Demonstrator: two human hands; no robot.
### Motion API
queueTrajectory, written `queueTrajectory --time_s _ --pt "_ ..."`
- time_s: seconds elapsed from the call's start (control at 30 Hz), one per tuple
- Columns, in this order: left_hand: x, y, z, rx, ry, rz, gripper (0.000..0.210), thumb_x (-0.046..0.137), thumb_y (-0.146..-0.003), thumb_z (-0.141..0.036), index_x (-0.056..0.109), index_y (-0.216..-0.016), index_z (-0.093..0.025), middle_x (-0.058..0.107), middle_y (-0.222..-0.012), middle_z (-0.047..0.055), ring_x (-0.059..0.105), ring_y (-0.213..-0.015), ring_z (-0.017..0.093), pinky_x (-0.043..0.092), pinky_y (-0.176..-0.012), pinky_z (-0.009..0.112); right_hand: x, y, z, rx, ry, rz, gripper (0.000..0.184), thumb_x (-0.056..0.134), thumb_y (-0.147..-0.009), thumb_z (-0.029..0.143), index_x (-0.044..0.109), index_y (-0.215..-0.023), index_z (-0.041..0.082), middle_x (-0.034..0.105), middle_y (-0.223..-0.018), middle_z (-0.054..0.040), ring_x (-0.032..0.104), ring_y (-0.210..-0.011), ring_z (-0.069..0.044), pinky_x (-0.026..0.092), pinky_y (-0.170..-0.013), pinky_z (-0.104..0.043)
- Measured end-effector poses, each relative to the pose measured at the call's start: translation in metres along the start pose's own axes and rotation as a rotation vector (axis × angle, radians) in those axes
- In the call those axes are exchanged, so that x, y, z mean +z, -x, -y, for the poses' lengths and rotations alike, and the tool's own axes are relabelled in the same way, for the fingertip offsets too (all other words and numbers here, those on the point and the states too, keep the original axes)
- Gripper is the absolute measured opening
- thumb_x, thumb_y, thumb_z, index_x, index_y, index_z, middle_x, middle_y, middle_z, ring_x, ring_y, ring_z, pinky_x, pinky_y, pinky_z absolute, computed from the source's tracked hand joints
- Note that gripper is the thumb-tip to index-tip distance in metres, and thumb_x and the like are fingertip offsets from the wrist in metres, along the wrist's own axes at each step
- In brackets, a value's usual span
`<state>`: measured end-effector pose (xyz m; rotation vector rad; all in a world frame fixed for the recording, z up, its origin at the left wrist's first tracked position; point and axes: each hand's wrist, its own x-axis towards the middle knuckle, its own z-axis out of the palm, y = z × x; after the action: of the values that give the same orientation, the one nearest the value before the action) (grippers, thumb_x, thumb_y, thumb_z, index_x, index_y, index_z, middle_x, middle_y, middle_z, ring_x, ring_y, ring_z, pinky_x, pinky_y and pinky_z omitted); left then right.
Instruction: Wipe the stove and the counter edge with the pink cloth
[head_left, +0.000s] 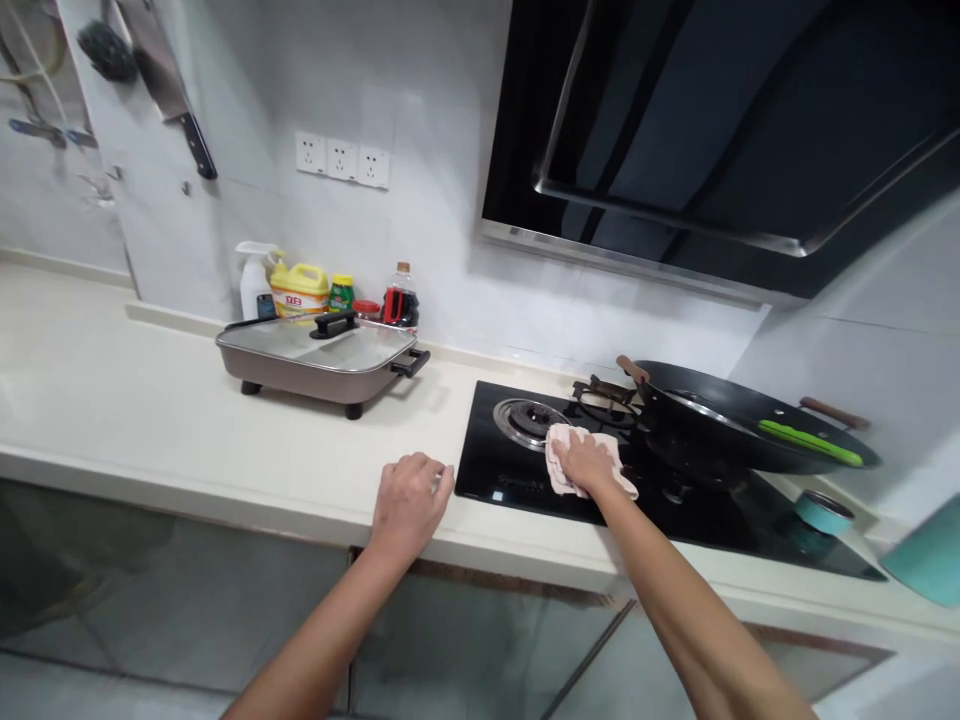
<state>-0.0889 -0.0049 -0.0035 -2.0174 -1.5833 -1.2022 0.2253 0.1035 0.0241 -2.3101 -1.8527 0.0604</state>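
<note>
On the black hob [480, 455], directly under the right hand [589, 462]: a pale pink cloth [560, 477], touching glass below and hand above, no gap between. Roughly ten to four for its longer diagonal, with loose folds showing on both sides. Reached by the right forearm from five o'clock, palm down, fingers laid out across the fabric rather than clenched. Much farther off, between eight and nine o'clock from the cloth: the left hand [409, 500], loosely curled, nothing visible in it, at the front lip of the counter [187, 430], perhaps resting there, though hard to tell with its underside hidden. At ten o'clock, close up to the cloth's corner: the left burner [517, 425] with its metal ring. Around three o'clock: the wok [697, 420], broad and dark, a barrier on that side. Open glass chiefly from seven to nine o'clock, as far as the hob's left edge; past that, pale counter toward the lidded electric pan [307, 375], between nine and ten. At six o'clock, only a narrow strip of glass before the hob's front edge, then the counter's lip and the drop.
</note>
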Motion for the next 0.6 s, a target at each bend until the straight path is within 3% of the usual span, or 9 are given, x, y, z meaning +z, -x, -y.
queueTrajectory --time_s 0.2,0.3,0.37,0.47,0.6 --pt "-0.003 -0.002 0.003 -0.037 0.014 0.065 0.037 0.046 -0.103 -0.036 0.072 -0.080 -0.020 0.073 -0.089 0.009 0.066 -0.092 0.027 0.041 -0.083 0.040 0.008 0.073 0.067 -0.328 -0.039 0.040 0.059 0.030 -0.106 0.063 0.044 -0.158 0.040 0.030 -0.172 -0.0023 0.026 -0.157 -0.031 0.023 -0.124 -0.048" --pt "-0.005 -0.005 0.008 -0.068 -0.005 0.099 0.043 0.040 -0.104 -0.040 0.072 -0.081 -0.021 0.074 -0.090 0.009 0.067 -0.094 0.027 0.042 -0.083 0.039 0.012 0.101 0.100 -0.628 -0.138 0.008 0.053 0.036 -0.107 0.055 0.050 -0.154 0.036 0.035 -0.169 -0.0054 0.030 -0.154 -0.030 0.023 -0.124 -0.051" --pt "-0.007 -0.008 0.011 -0.091 -0.023 0.129 0.047 0.037 -0.104 -0.042 0.071 -0.079 -0.021 0.074 -0.089 0.008 0.067 -0.092 0.025 0.042 -0.082 0.037 0.010 0.111 0.107 -0.760 -0.204 -0.014 0.050 0.043 -0.105 0.053 0.055 -0.150 0.034 0.040 -0.166 -0.0059 0.032 -0.153 -0.029 0.025 -0.124 -0.051" --pt "-0.009 -0.012 0.013 -0.114 -0.046 0.154 0.050 0.034 -0.104 -0.044 0.070 -0.077 -0.022 0.075 -0.088 0.008 0.068 -0.090 0.024 0.042 -0.079 0.036 0.004 0.109 0.083 -0.781 -0.252 -0.032 0.048 0.054 -0.100 0.052 0.060 -0.144 0.035 0.048 -0.161 -0.0049 0.038 -0.149 -0.027 0.028 -0.122 -0.050" --pt "-0.009 -0.014 0.012 -0.115 -0.068 0.187 0.052 0.032 -0.103 -0.045 0.071 -0.077 -0.023 0.077 -0.089 0.009 0.068 -0.089 0.025 0.041 -0.078 0.036 -0.003 0.101 0.004 -0.523 -0.228 -0.110 0.042 0.056 -0.098 0.047 0.066 -0.138 0.037 0.055 -0.153 -0.0027 0.045 -0.139 -0.029 0.033 -0.114 -0.050"
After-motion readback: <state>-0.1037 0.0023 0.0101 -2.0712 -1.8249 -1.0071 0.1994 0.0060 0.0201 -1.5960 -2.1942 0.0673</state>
